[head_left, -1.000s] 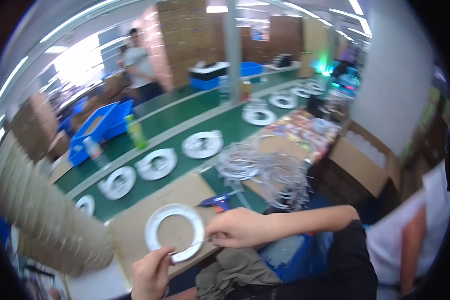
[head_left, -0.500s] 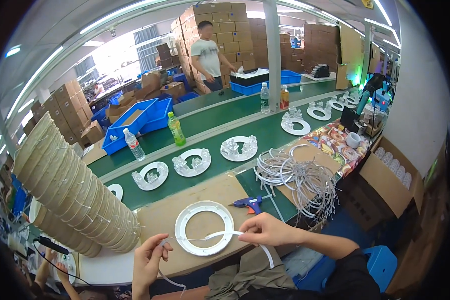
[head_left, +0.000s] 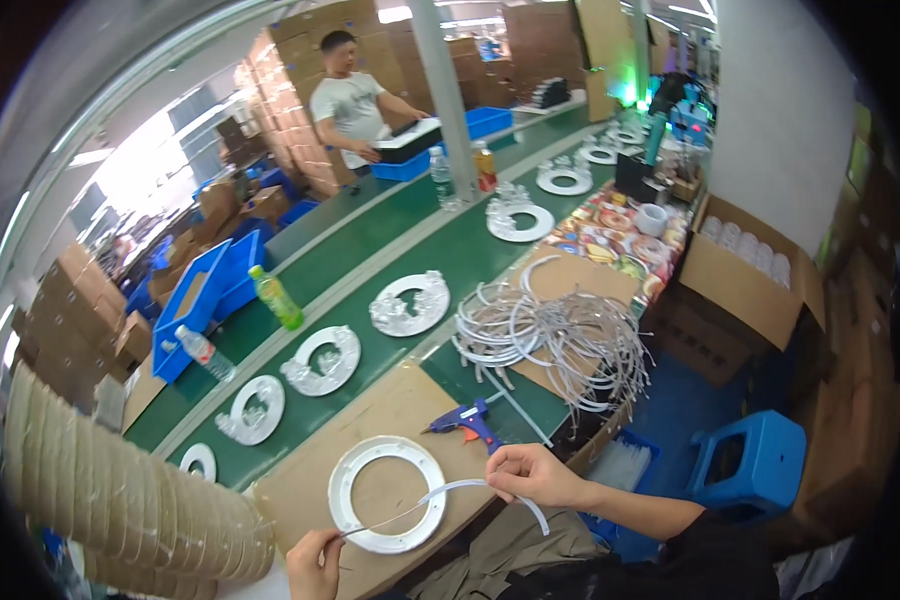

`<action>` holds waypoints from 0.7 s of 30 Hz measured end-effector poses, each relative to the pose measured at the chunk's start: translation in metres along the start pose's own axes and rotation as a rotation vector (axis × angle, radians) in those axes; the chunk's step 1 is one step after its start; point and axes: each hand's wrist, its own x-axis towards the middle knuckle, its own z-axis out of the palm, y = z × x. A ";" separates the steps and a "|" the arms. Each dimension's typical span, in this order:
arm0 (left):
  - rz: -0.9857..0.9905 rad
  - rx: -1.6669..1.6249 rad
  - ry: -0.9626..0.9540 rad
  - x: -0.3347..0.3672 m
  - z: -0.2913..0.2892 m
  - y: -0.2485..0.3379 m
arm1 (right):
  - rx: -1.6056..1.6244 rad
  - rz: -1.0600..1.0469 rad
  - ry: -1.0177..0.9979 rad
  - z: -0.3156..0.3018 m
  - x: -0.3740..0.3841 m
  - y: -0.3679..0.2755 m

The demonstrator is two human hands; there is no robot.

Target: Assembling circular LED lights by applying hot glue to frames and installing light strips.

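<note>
Between the thumb and fingers of my right hand (head_left: pixel 532 476) is a curved white flexible strip (head_left: pixel 532 510), one end hanging down to the right. A thin wire (head_left: pixel 400 518) runs from the strip's other end to my left hand (head_left: pixel 315 563), whose fingers are pinched on it. Under the wire, a white ring-shaped base (head_left: pixel 342 482) lies flat on a cardboard sheet (head_left: pixel 285 490). Just beyond my right hand, a blue glue gun (head_left: pixel 477 425) rests on its side near the cardboard's edge.
A heap of white strips with wires (head_left: pixel 560 340) lies right of the glue gun. Rings with clear parts (head_left: pixel 410 304) line the green conveyor (head_left: pixel 365 270). Stacked tan drums (head_left: pixel 120 490) lean at left. Beyond the conveyor, a person (head_left: pixel 355 110) handles a black box. A blue stool (head_left: pixel 760 460) stands at right.
My view has swung to the right. Both hands still hold the wired strip, and the wire now slants down to my left hand. The person across has both hands at the black box.
</note>
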 end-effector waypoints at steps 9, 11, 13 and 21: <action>-0.579 -0.596 -0.208 -0.003 0.058 -0.145 | 0.072 0.131 0.013 0.010 0.034 0.066; -0.640 -0.751 -0.128 0.002 0.077 -0.154 | 0.035 -0.007 0.043 0.016 0.044 0.095; -1.084 -1.044 0.038 0.008 0.073 -0.131 | 0.013 -0.015 0.070 0.019 0.049 0.098; -1.043 -1.328 -0.006 -0.024 0.125 -0.247 | -0.108 -0.051 -0.002 0.021 0.064 0.118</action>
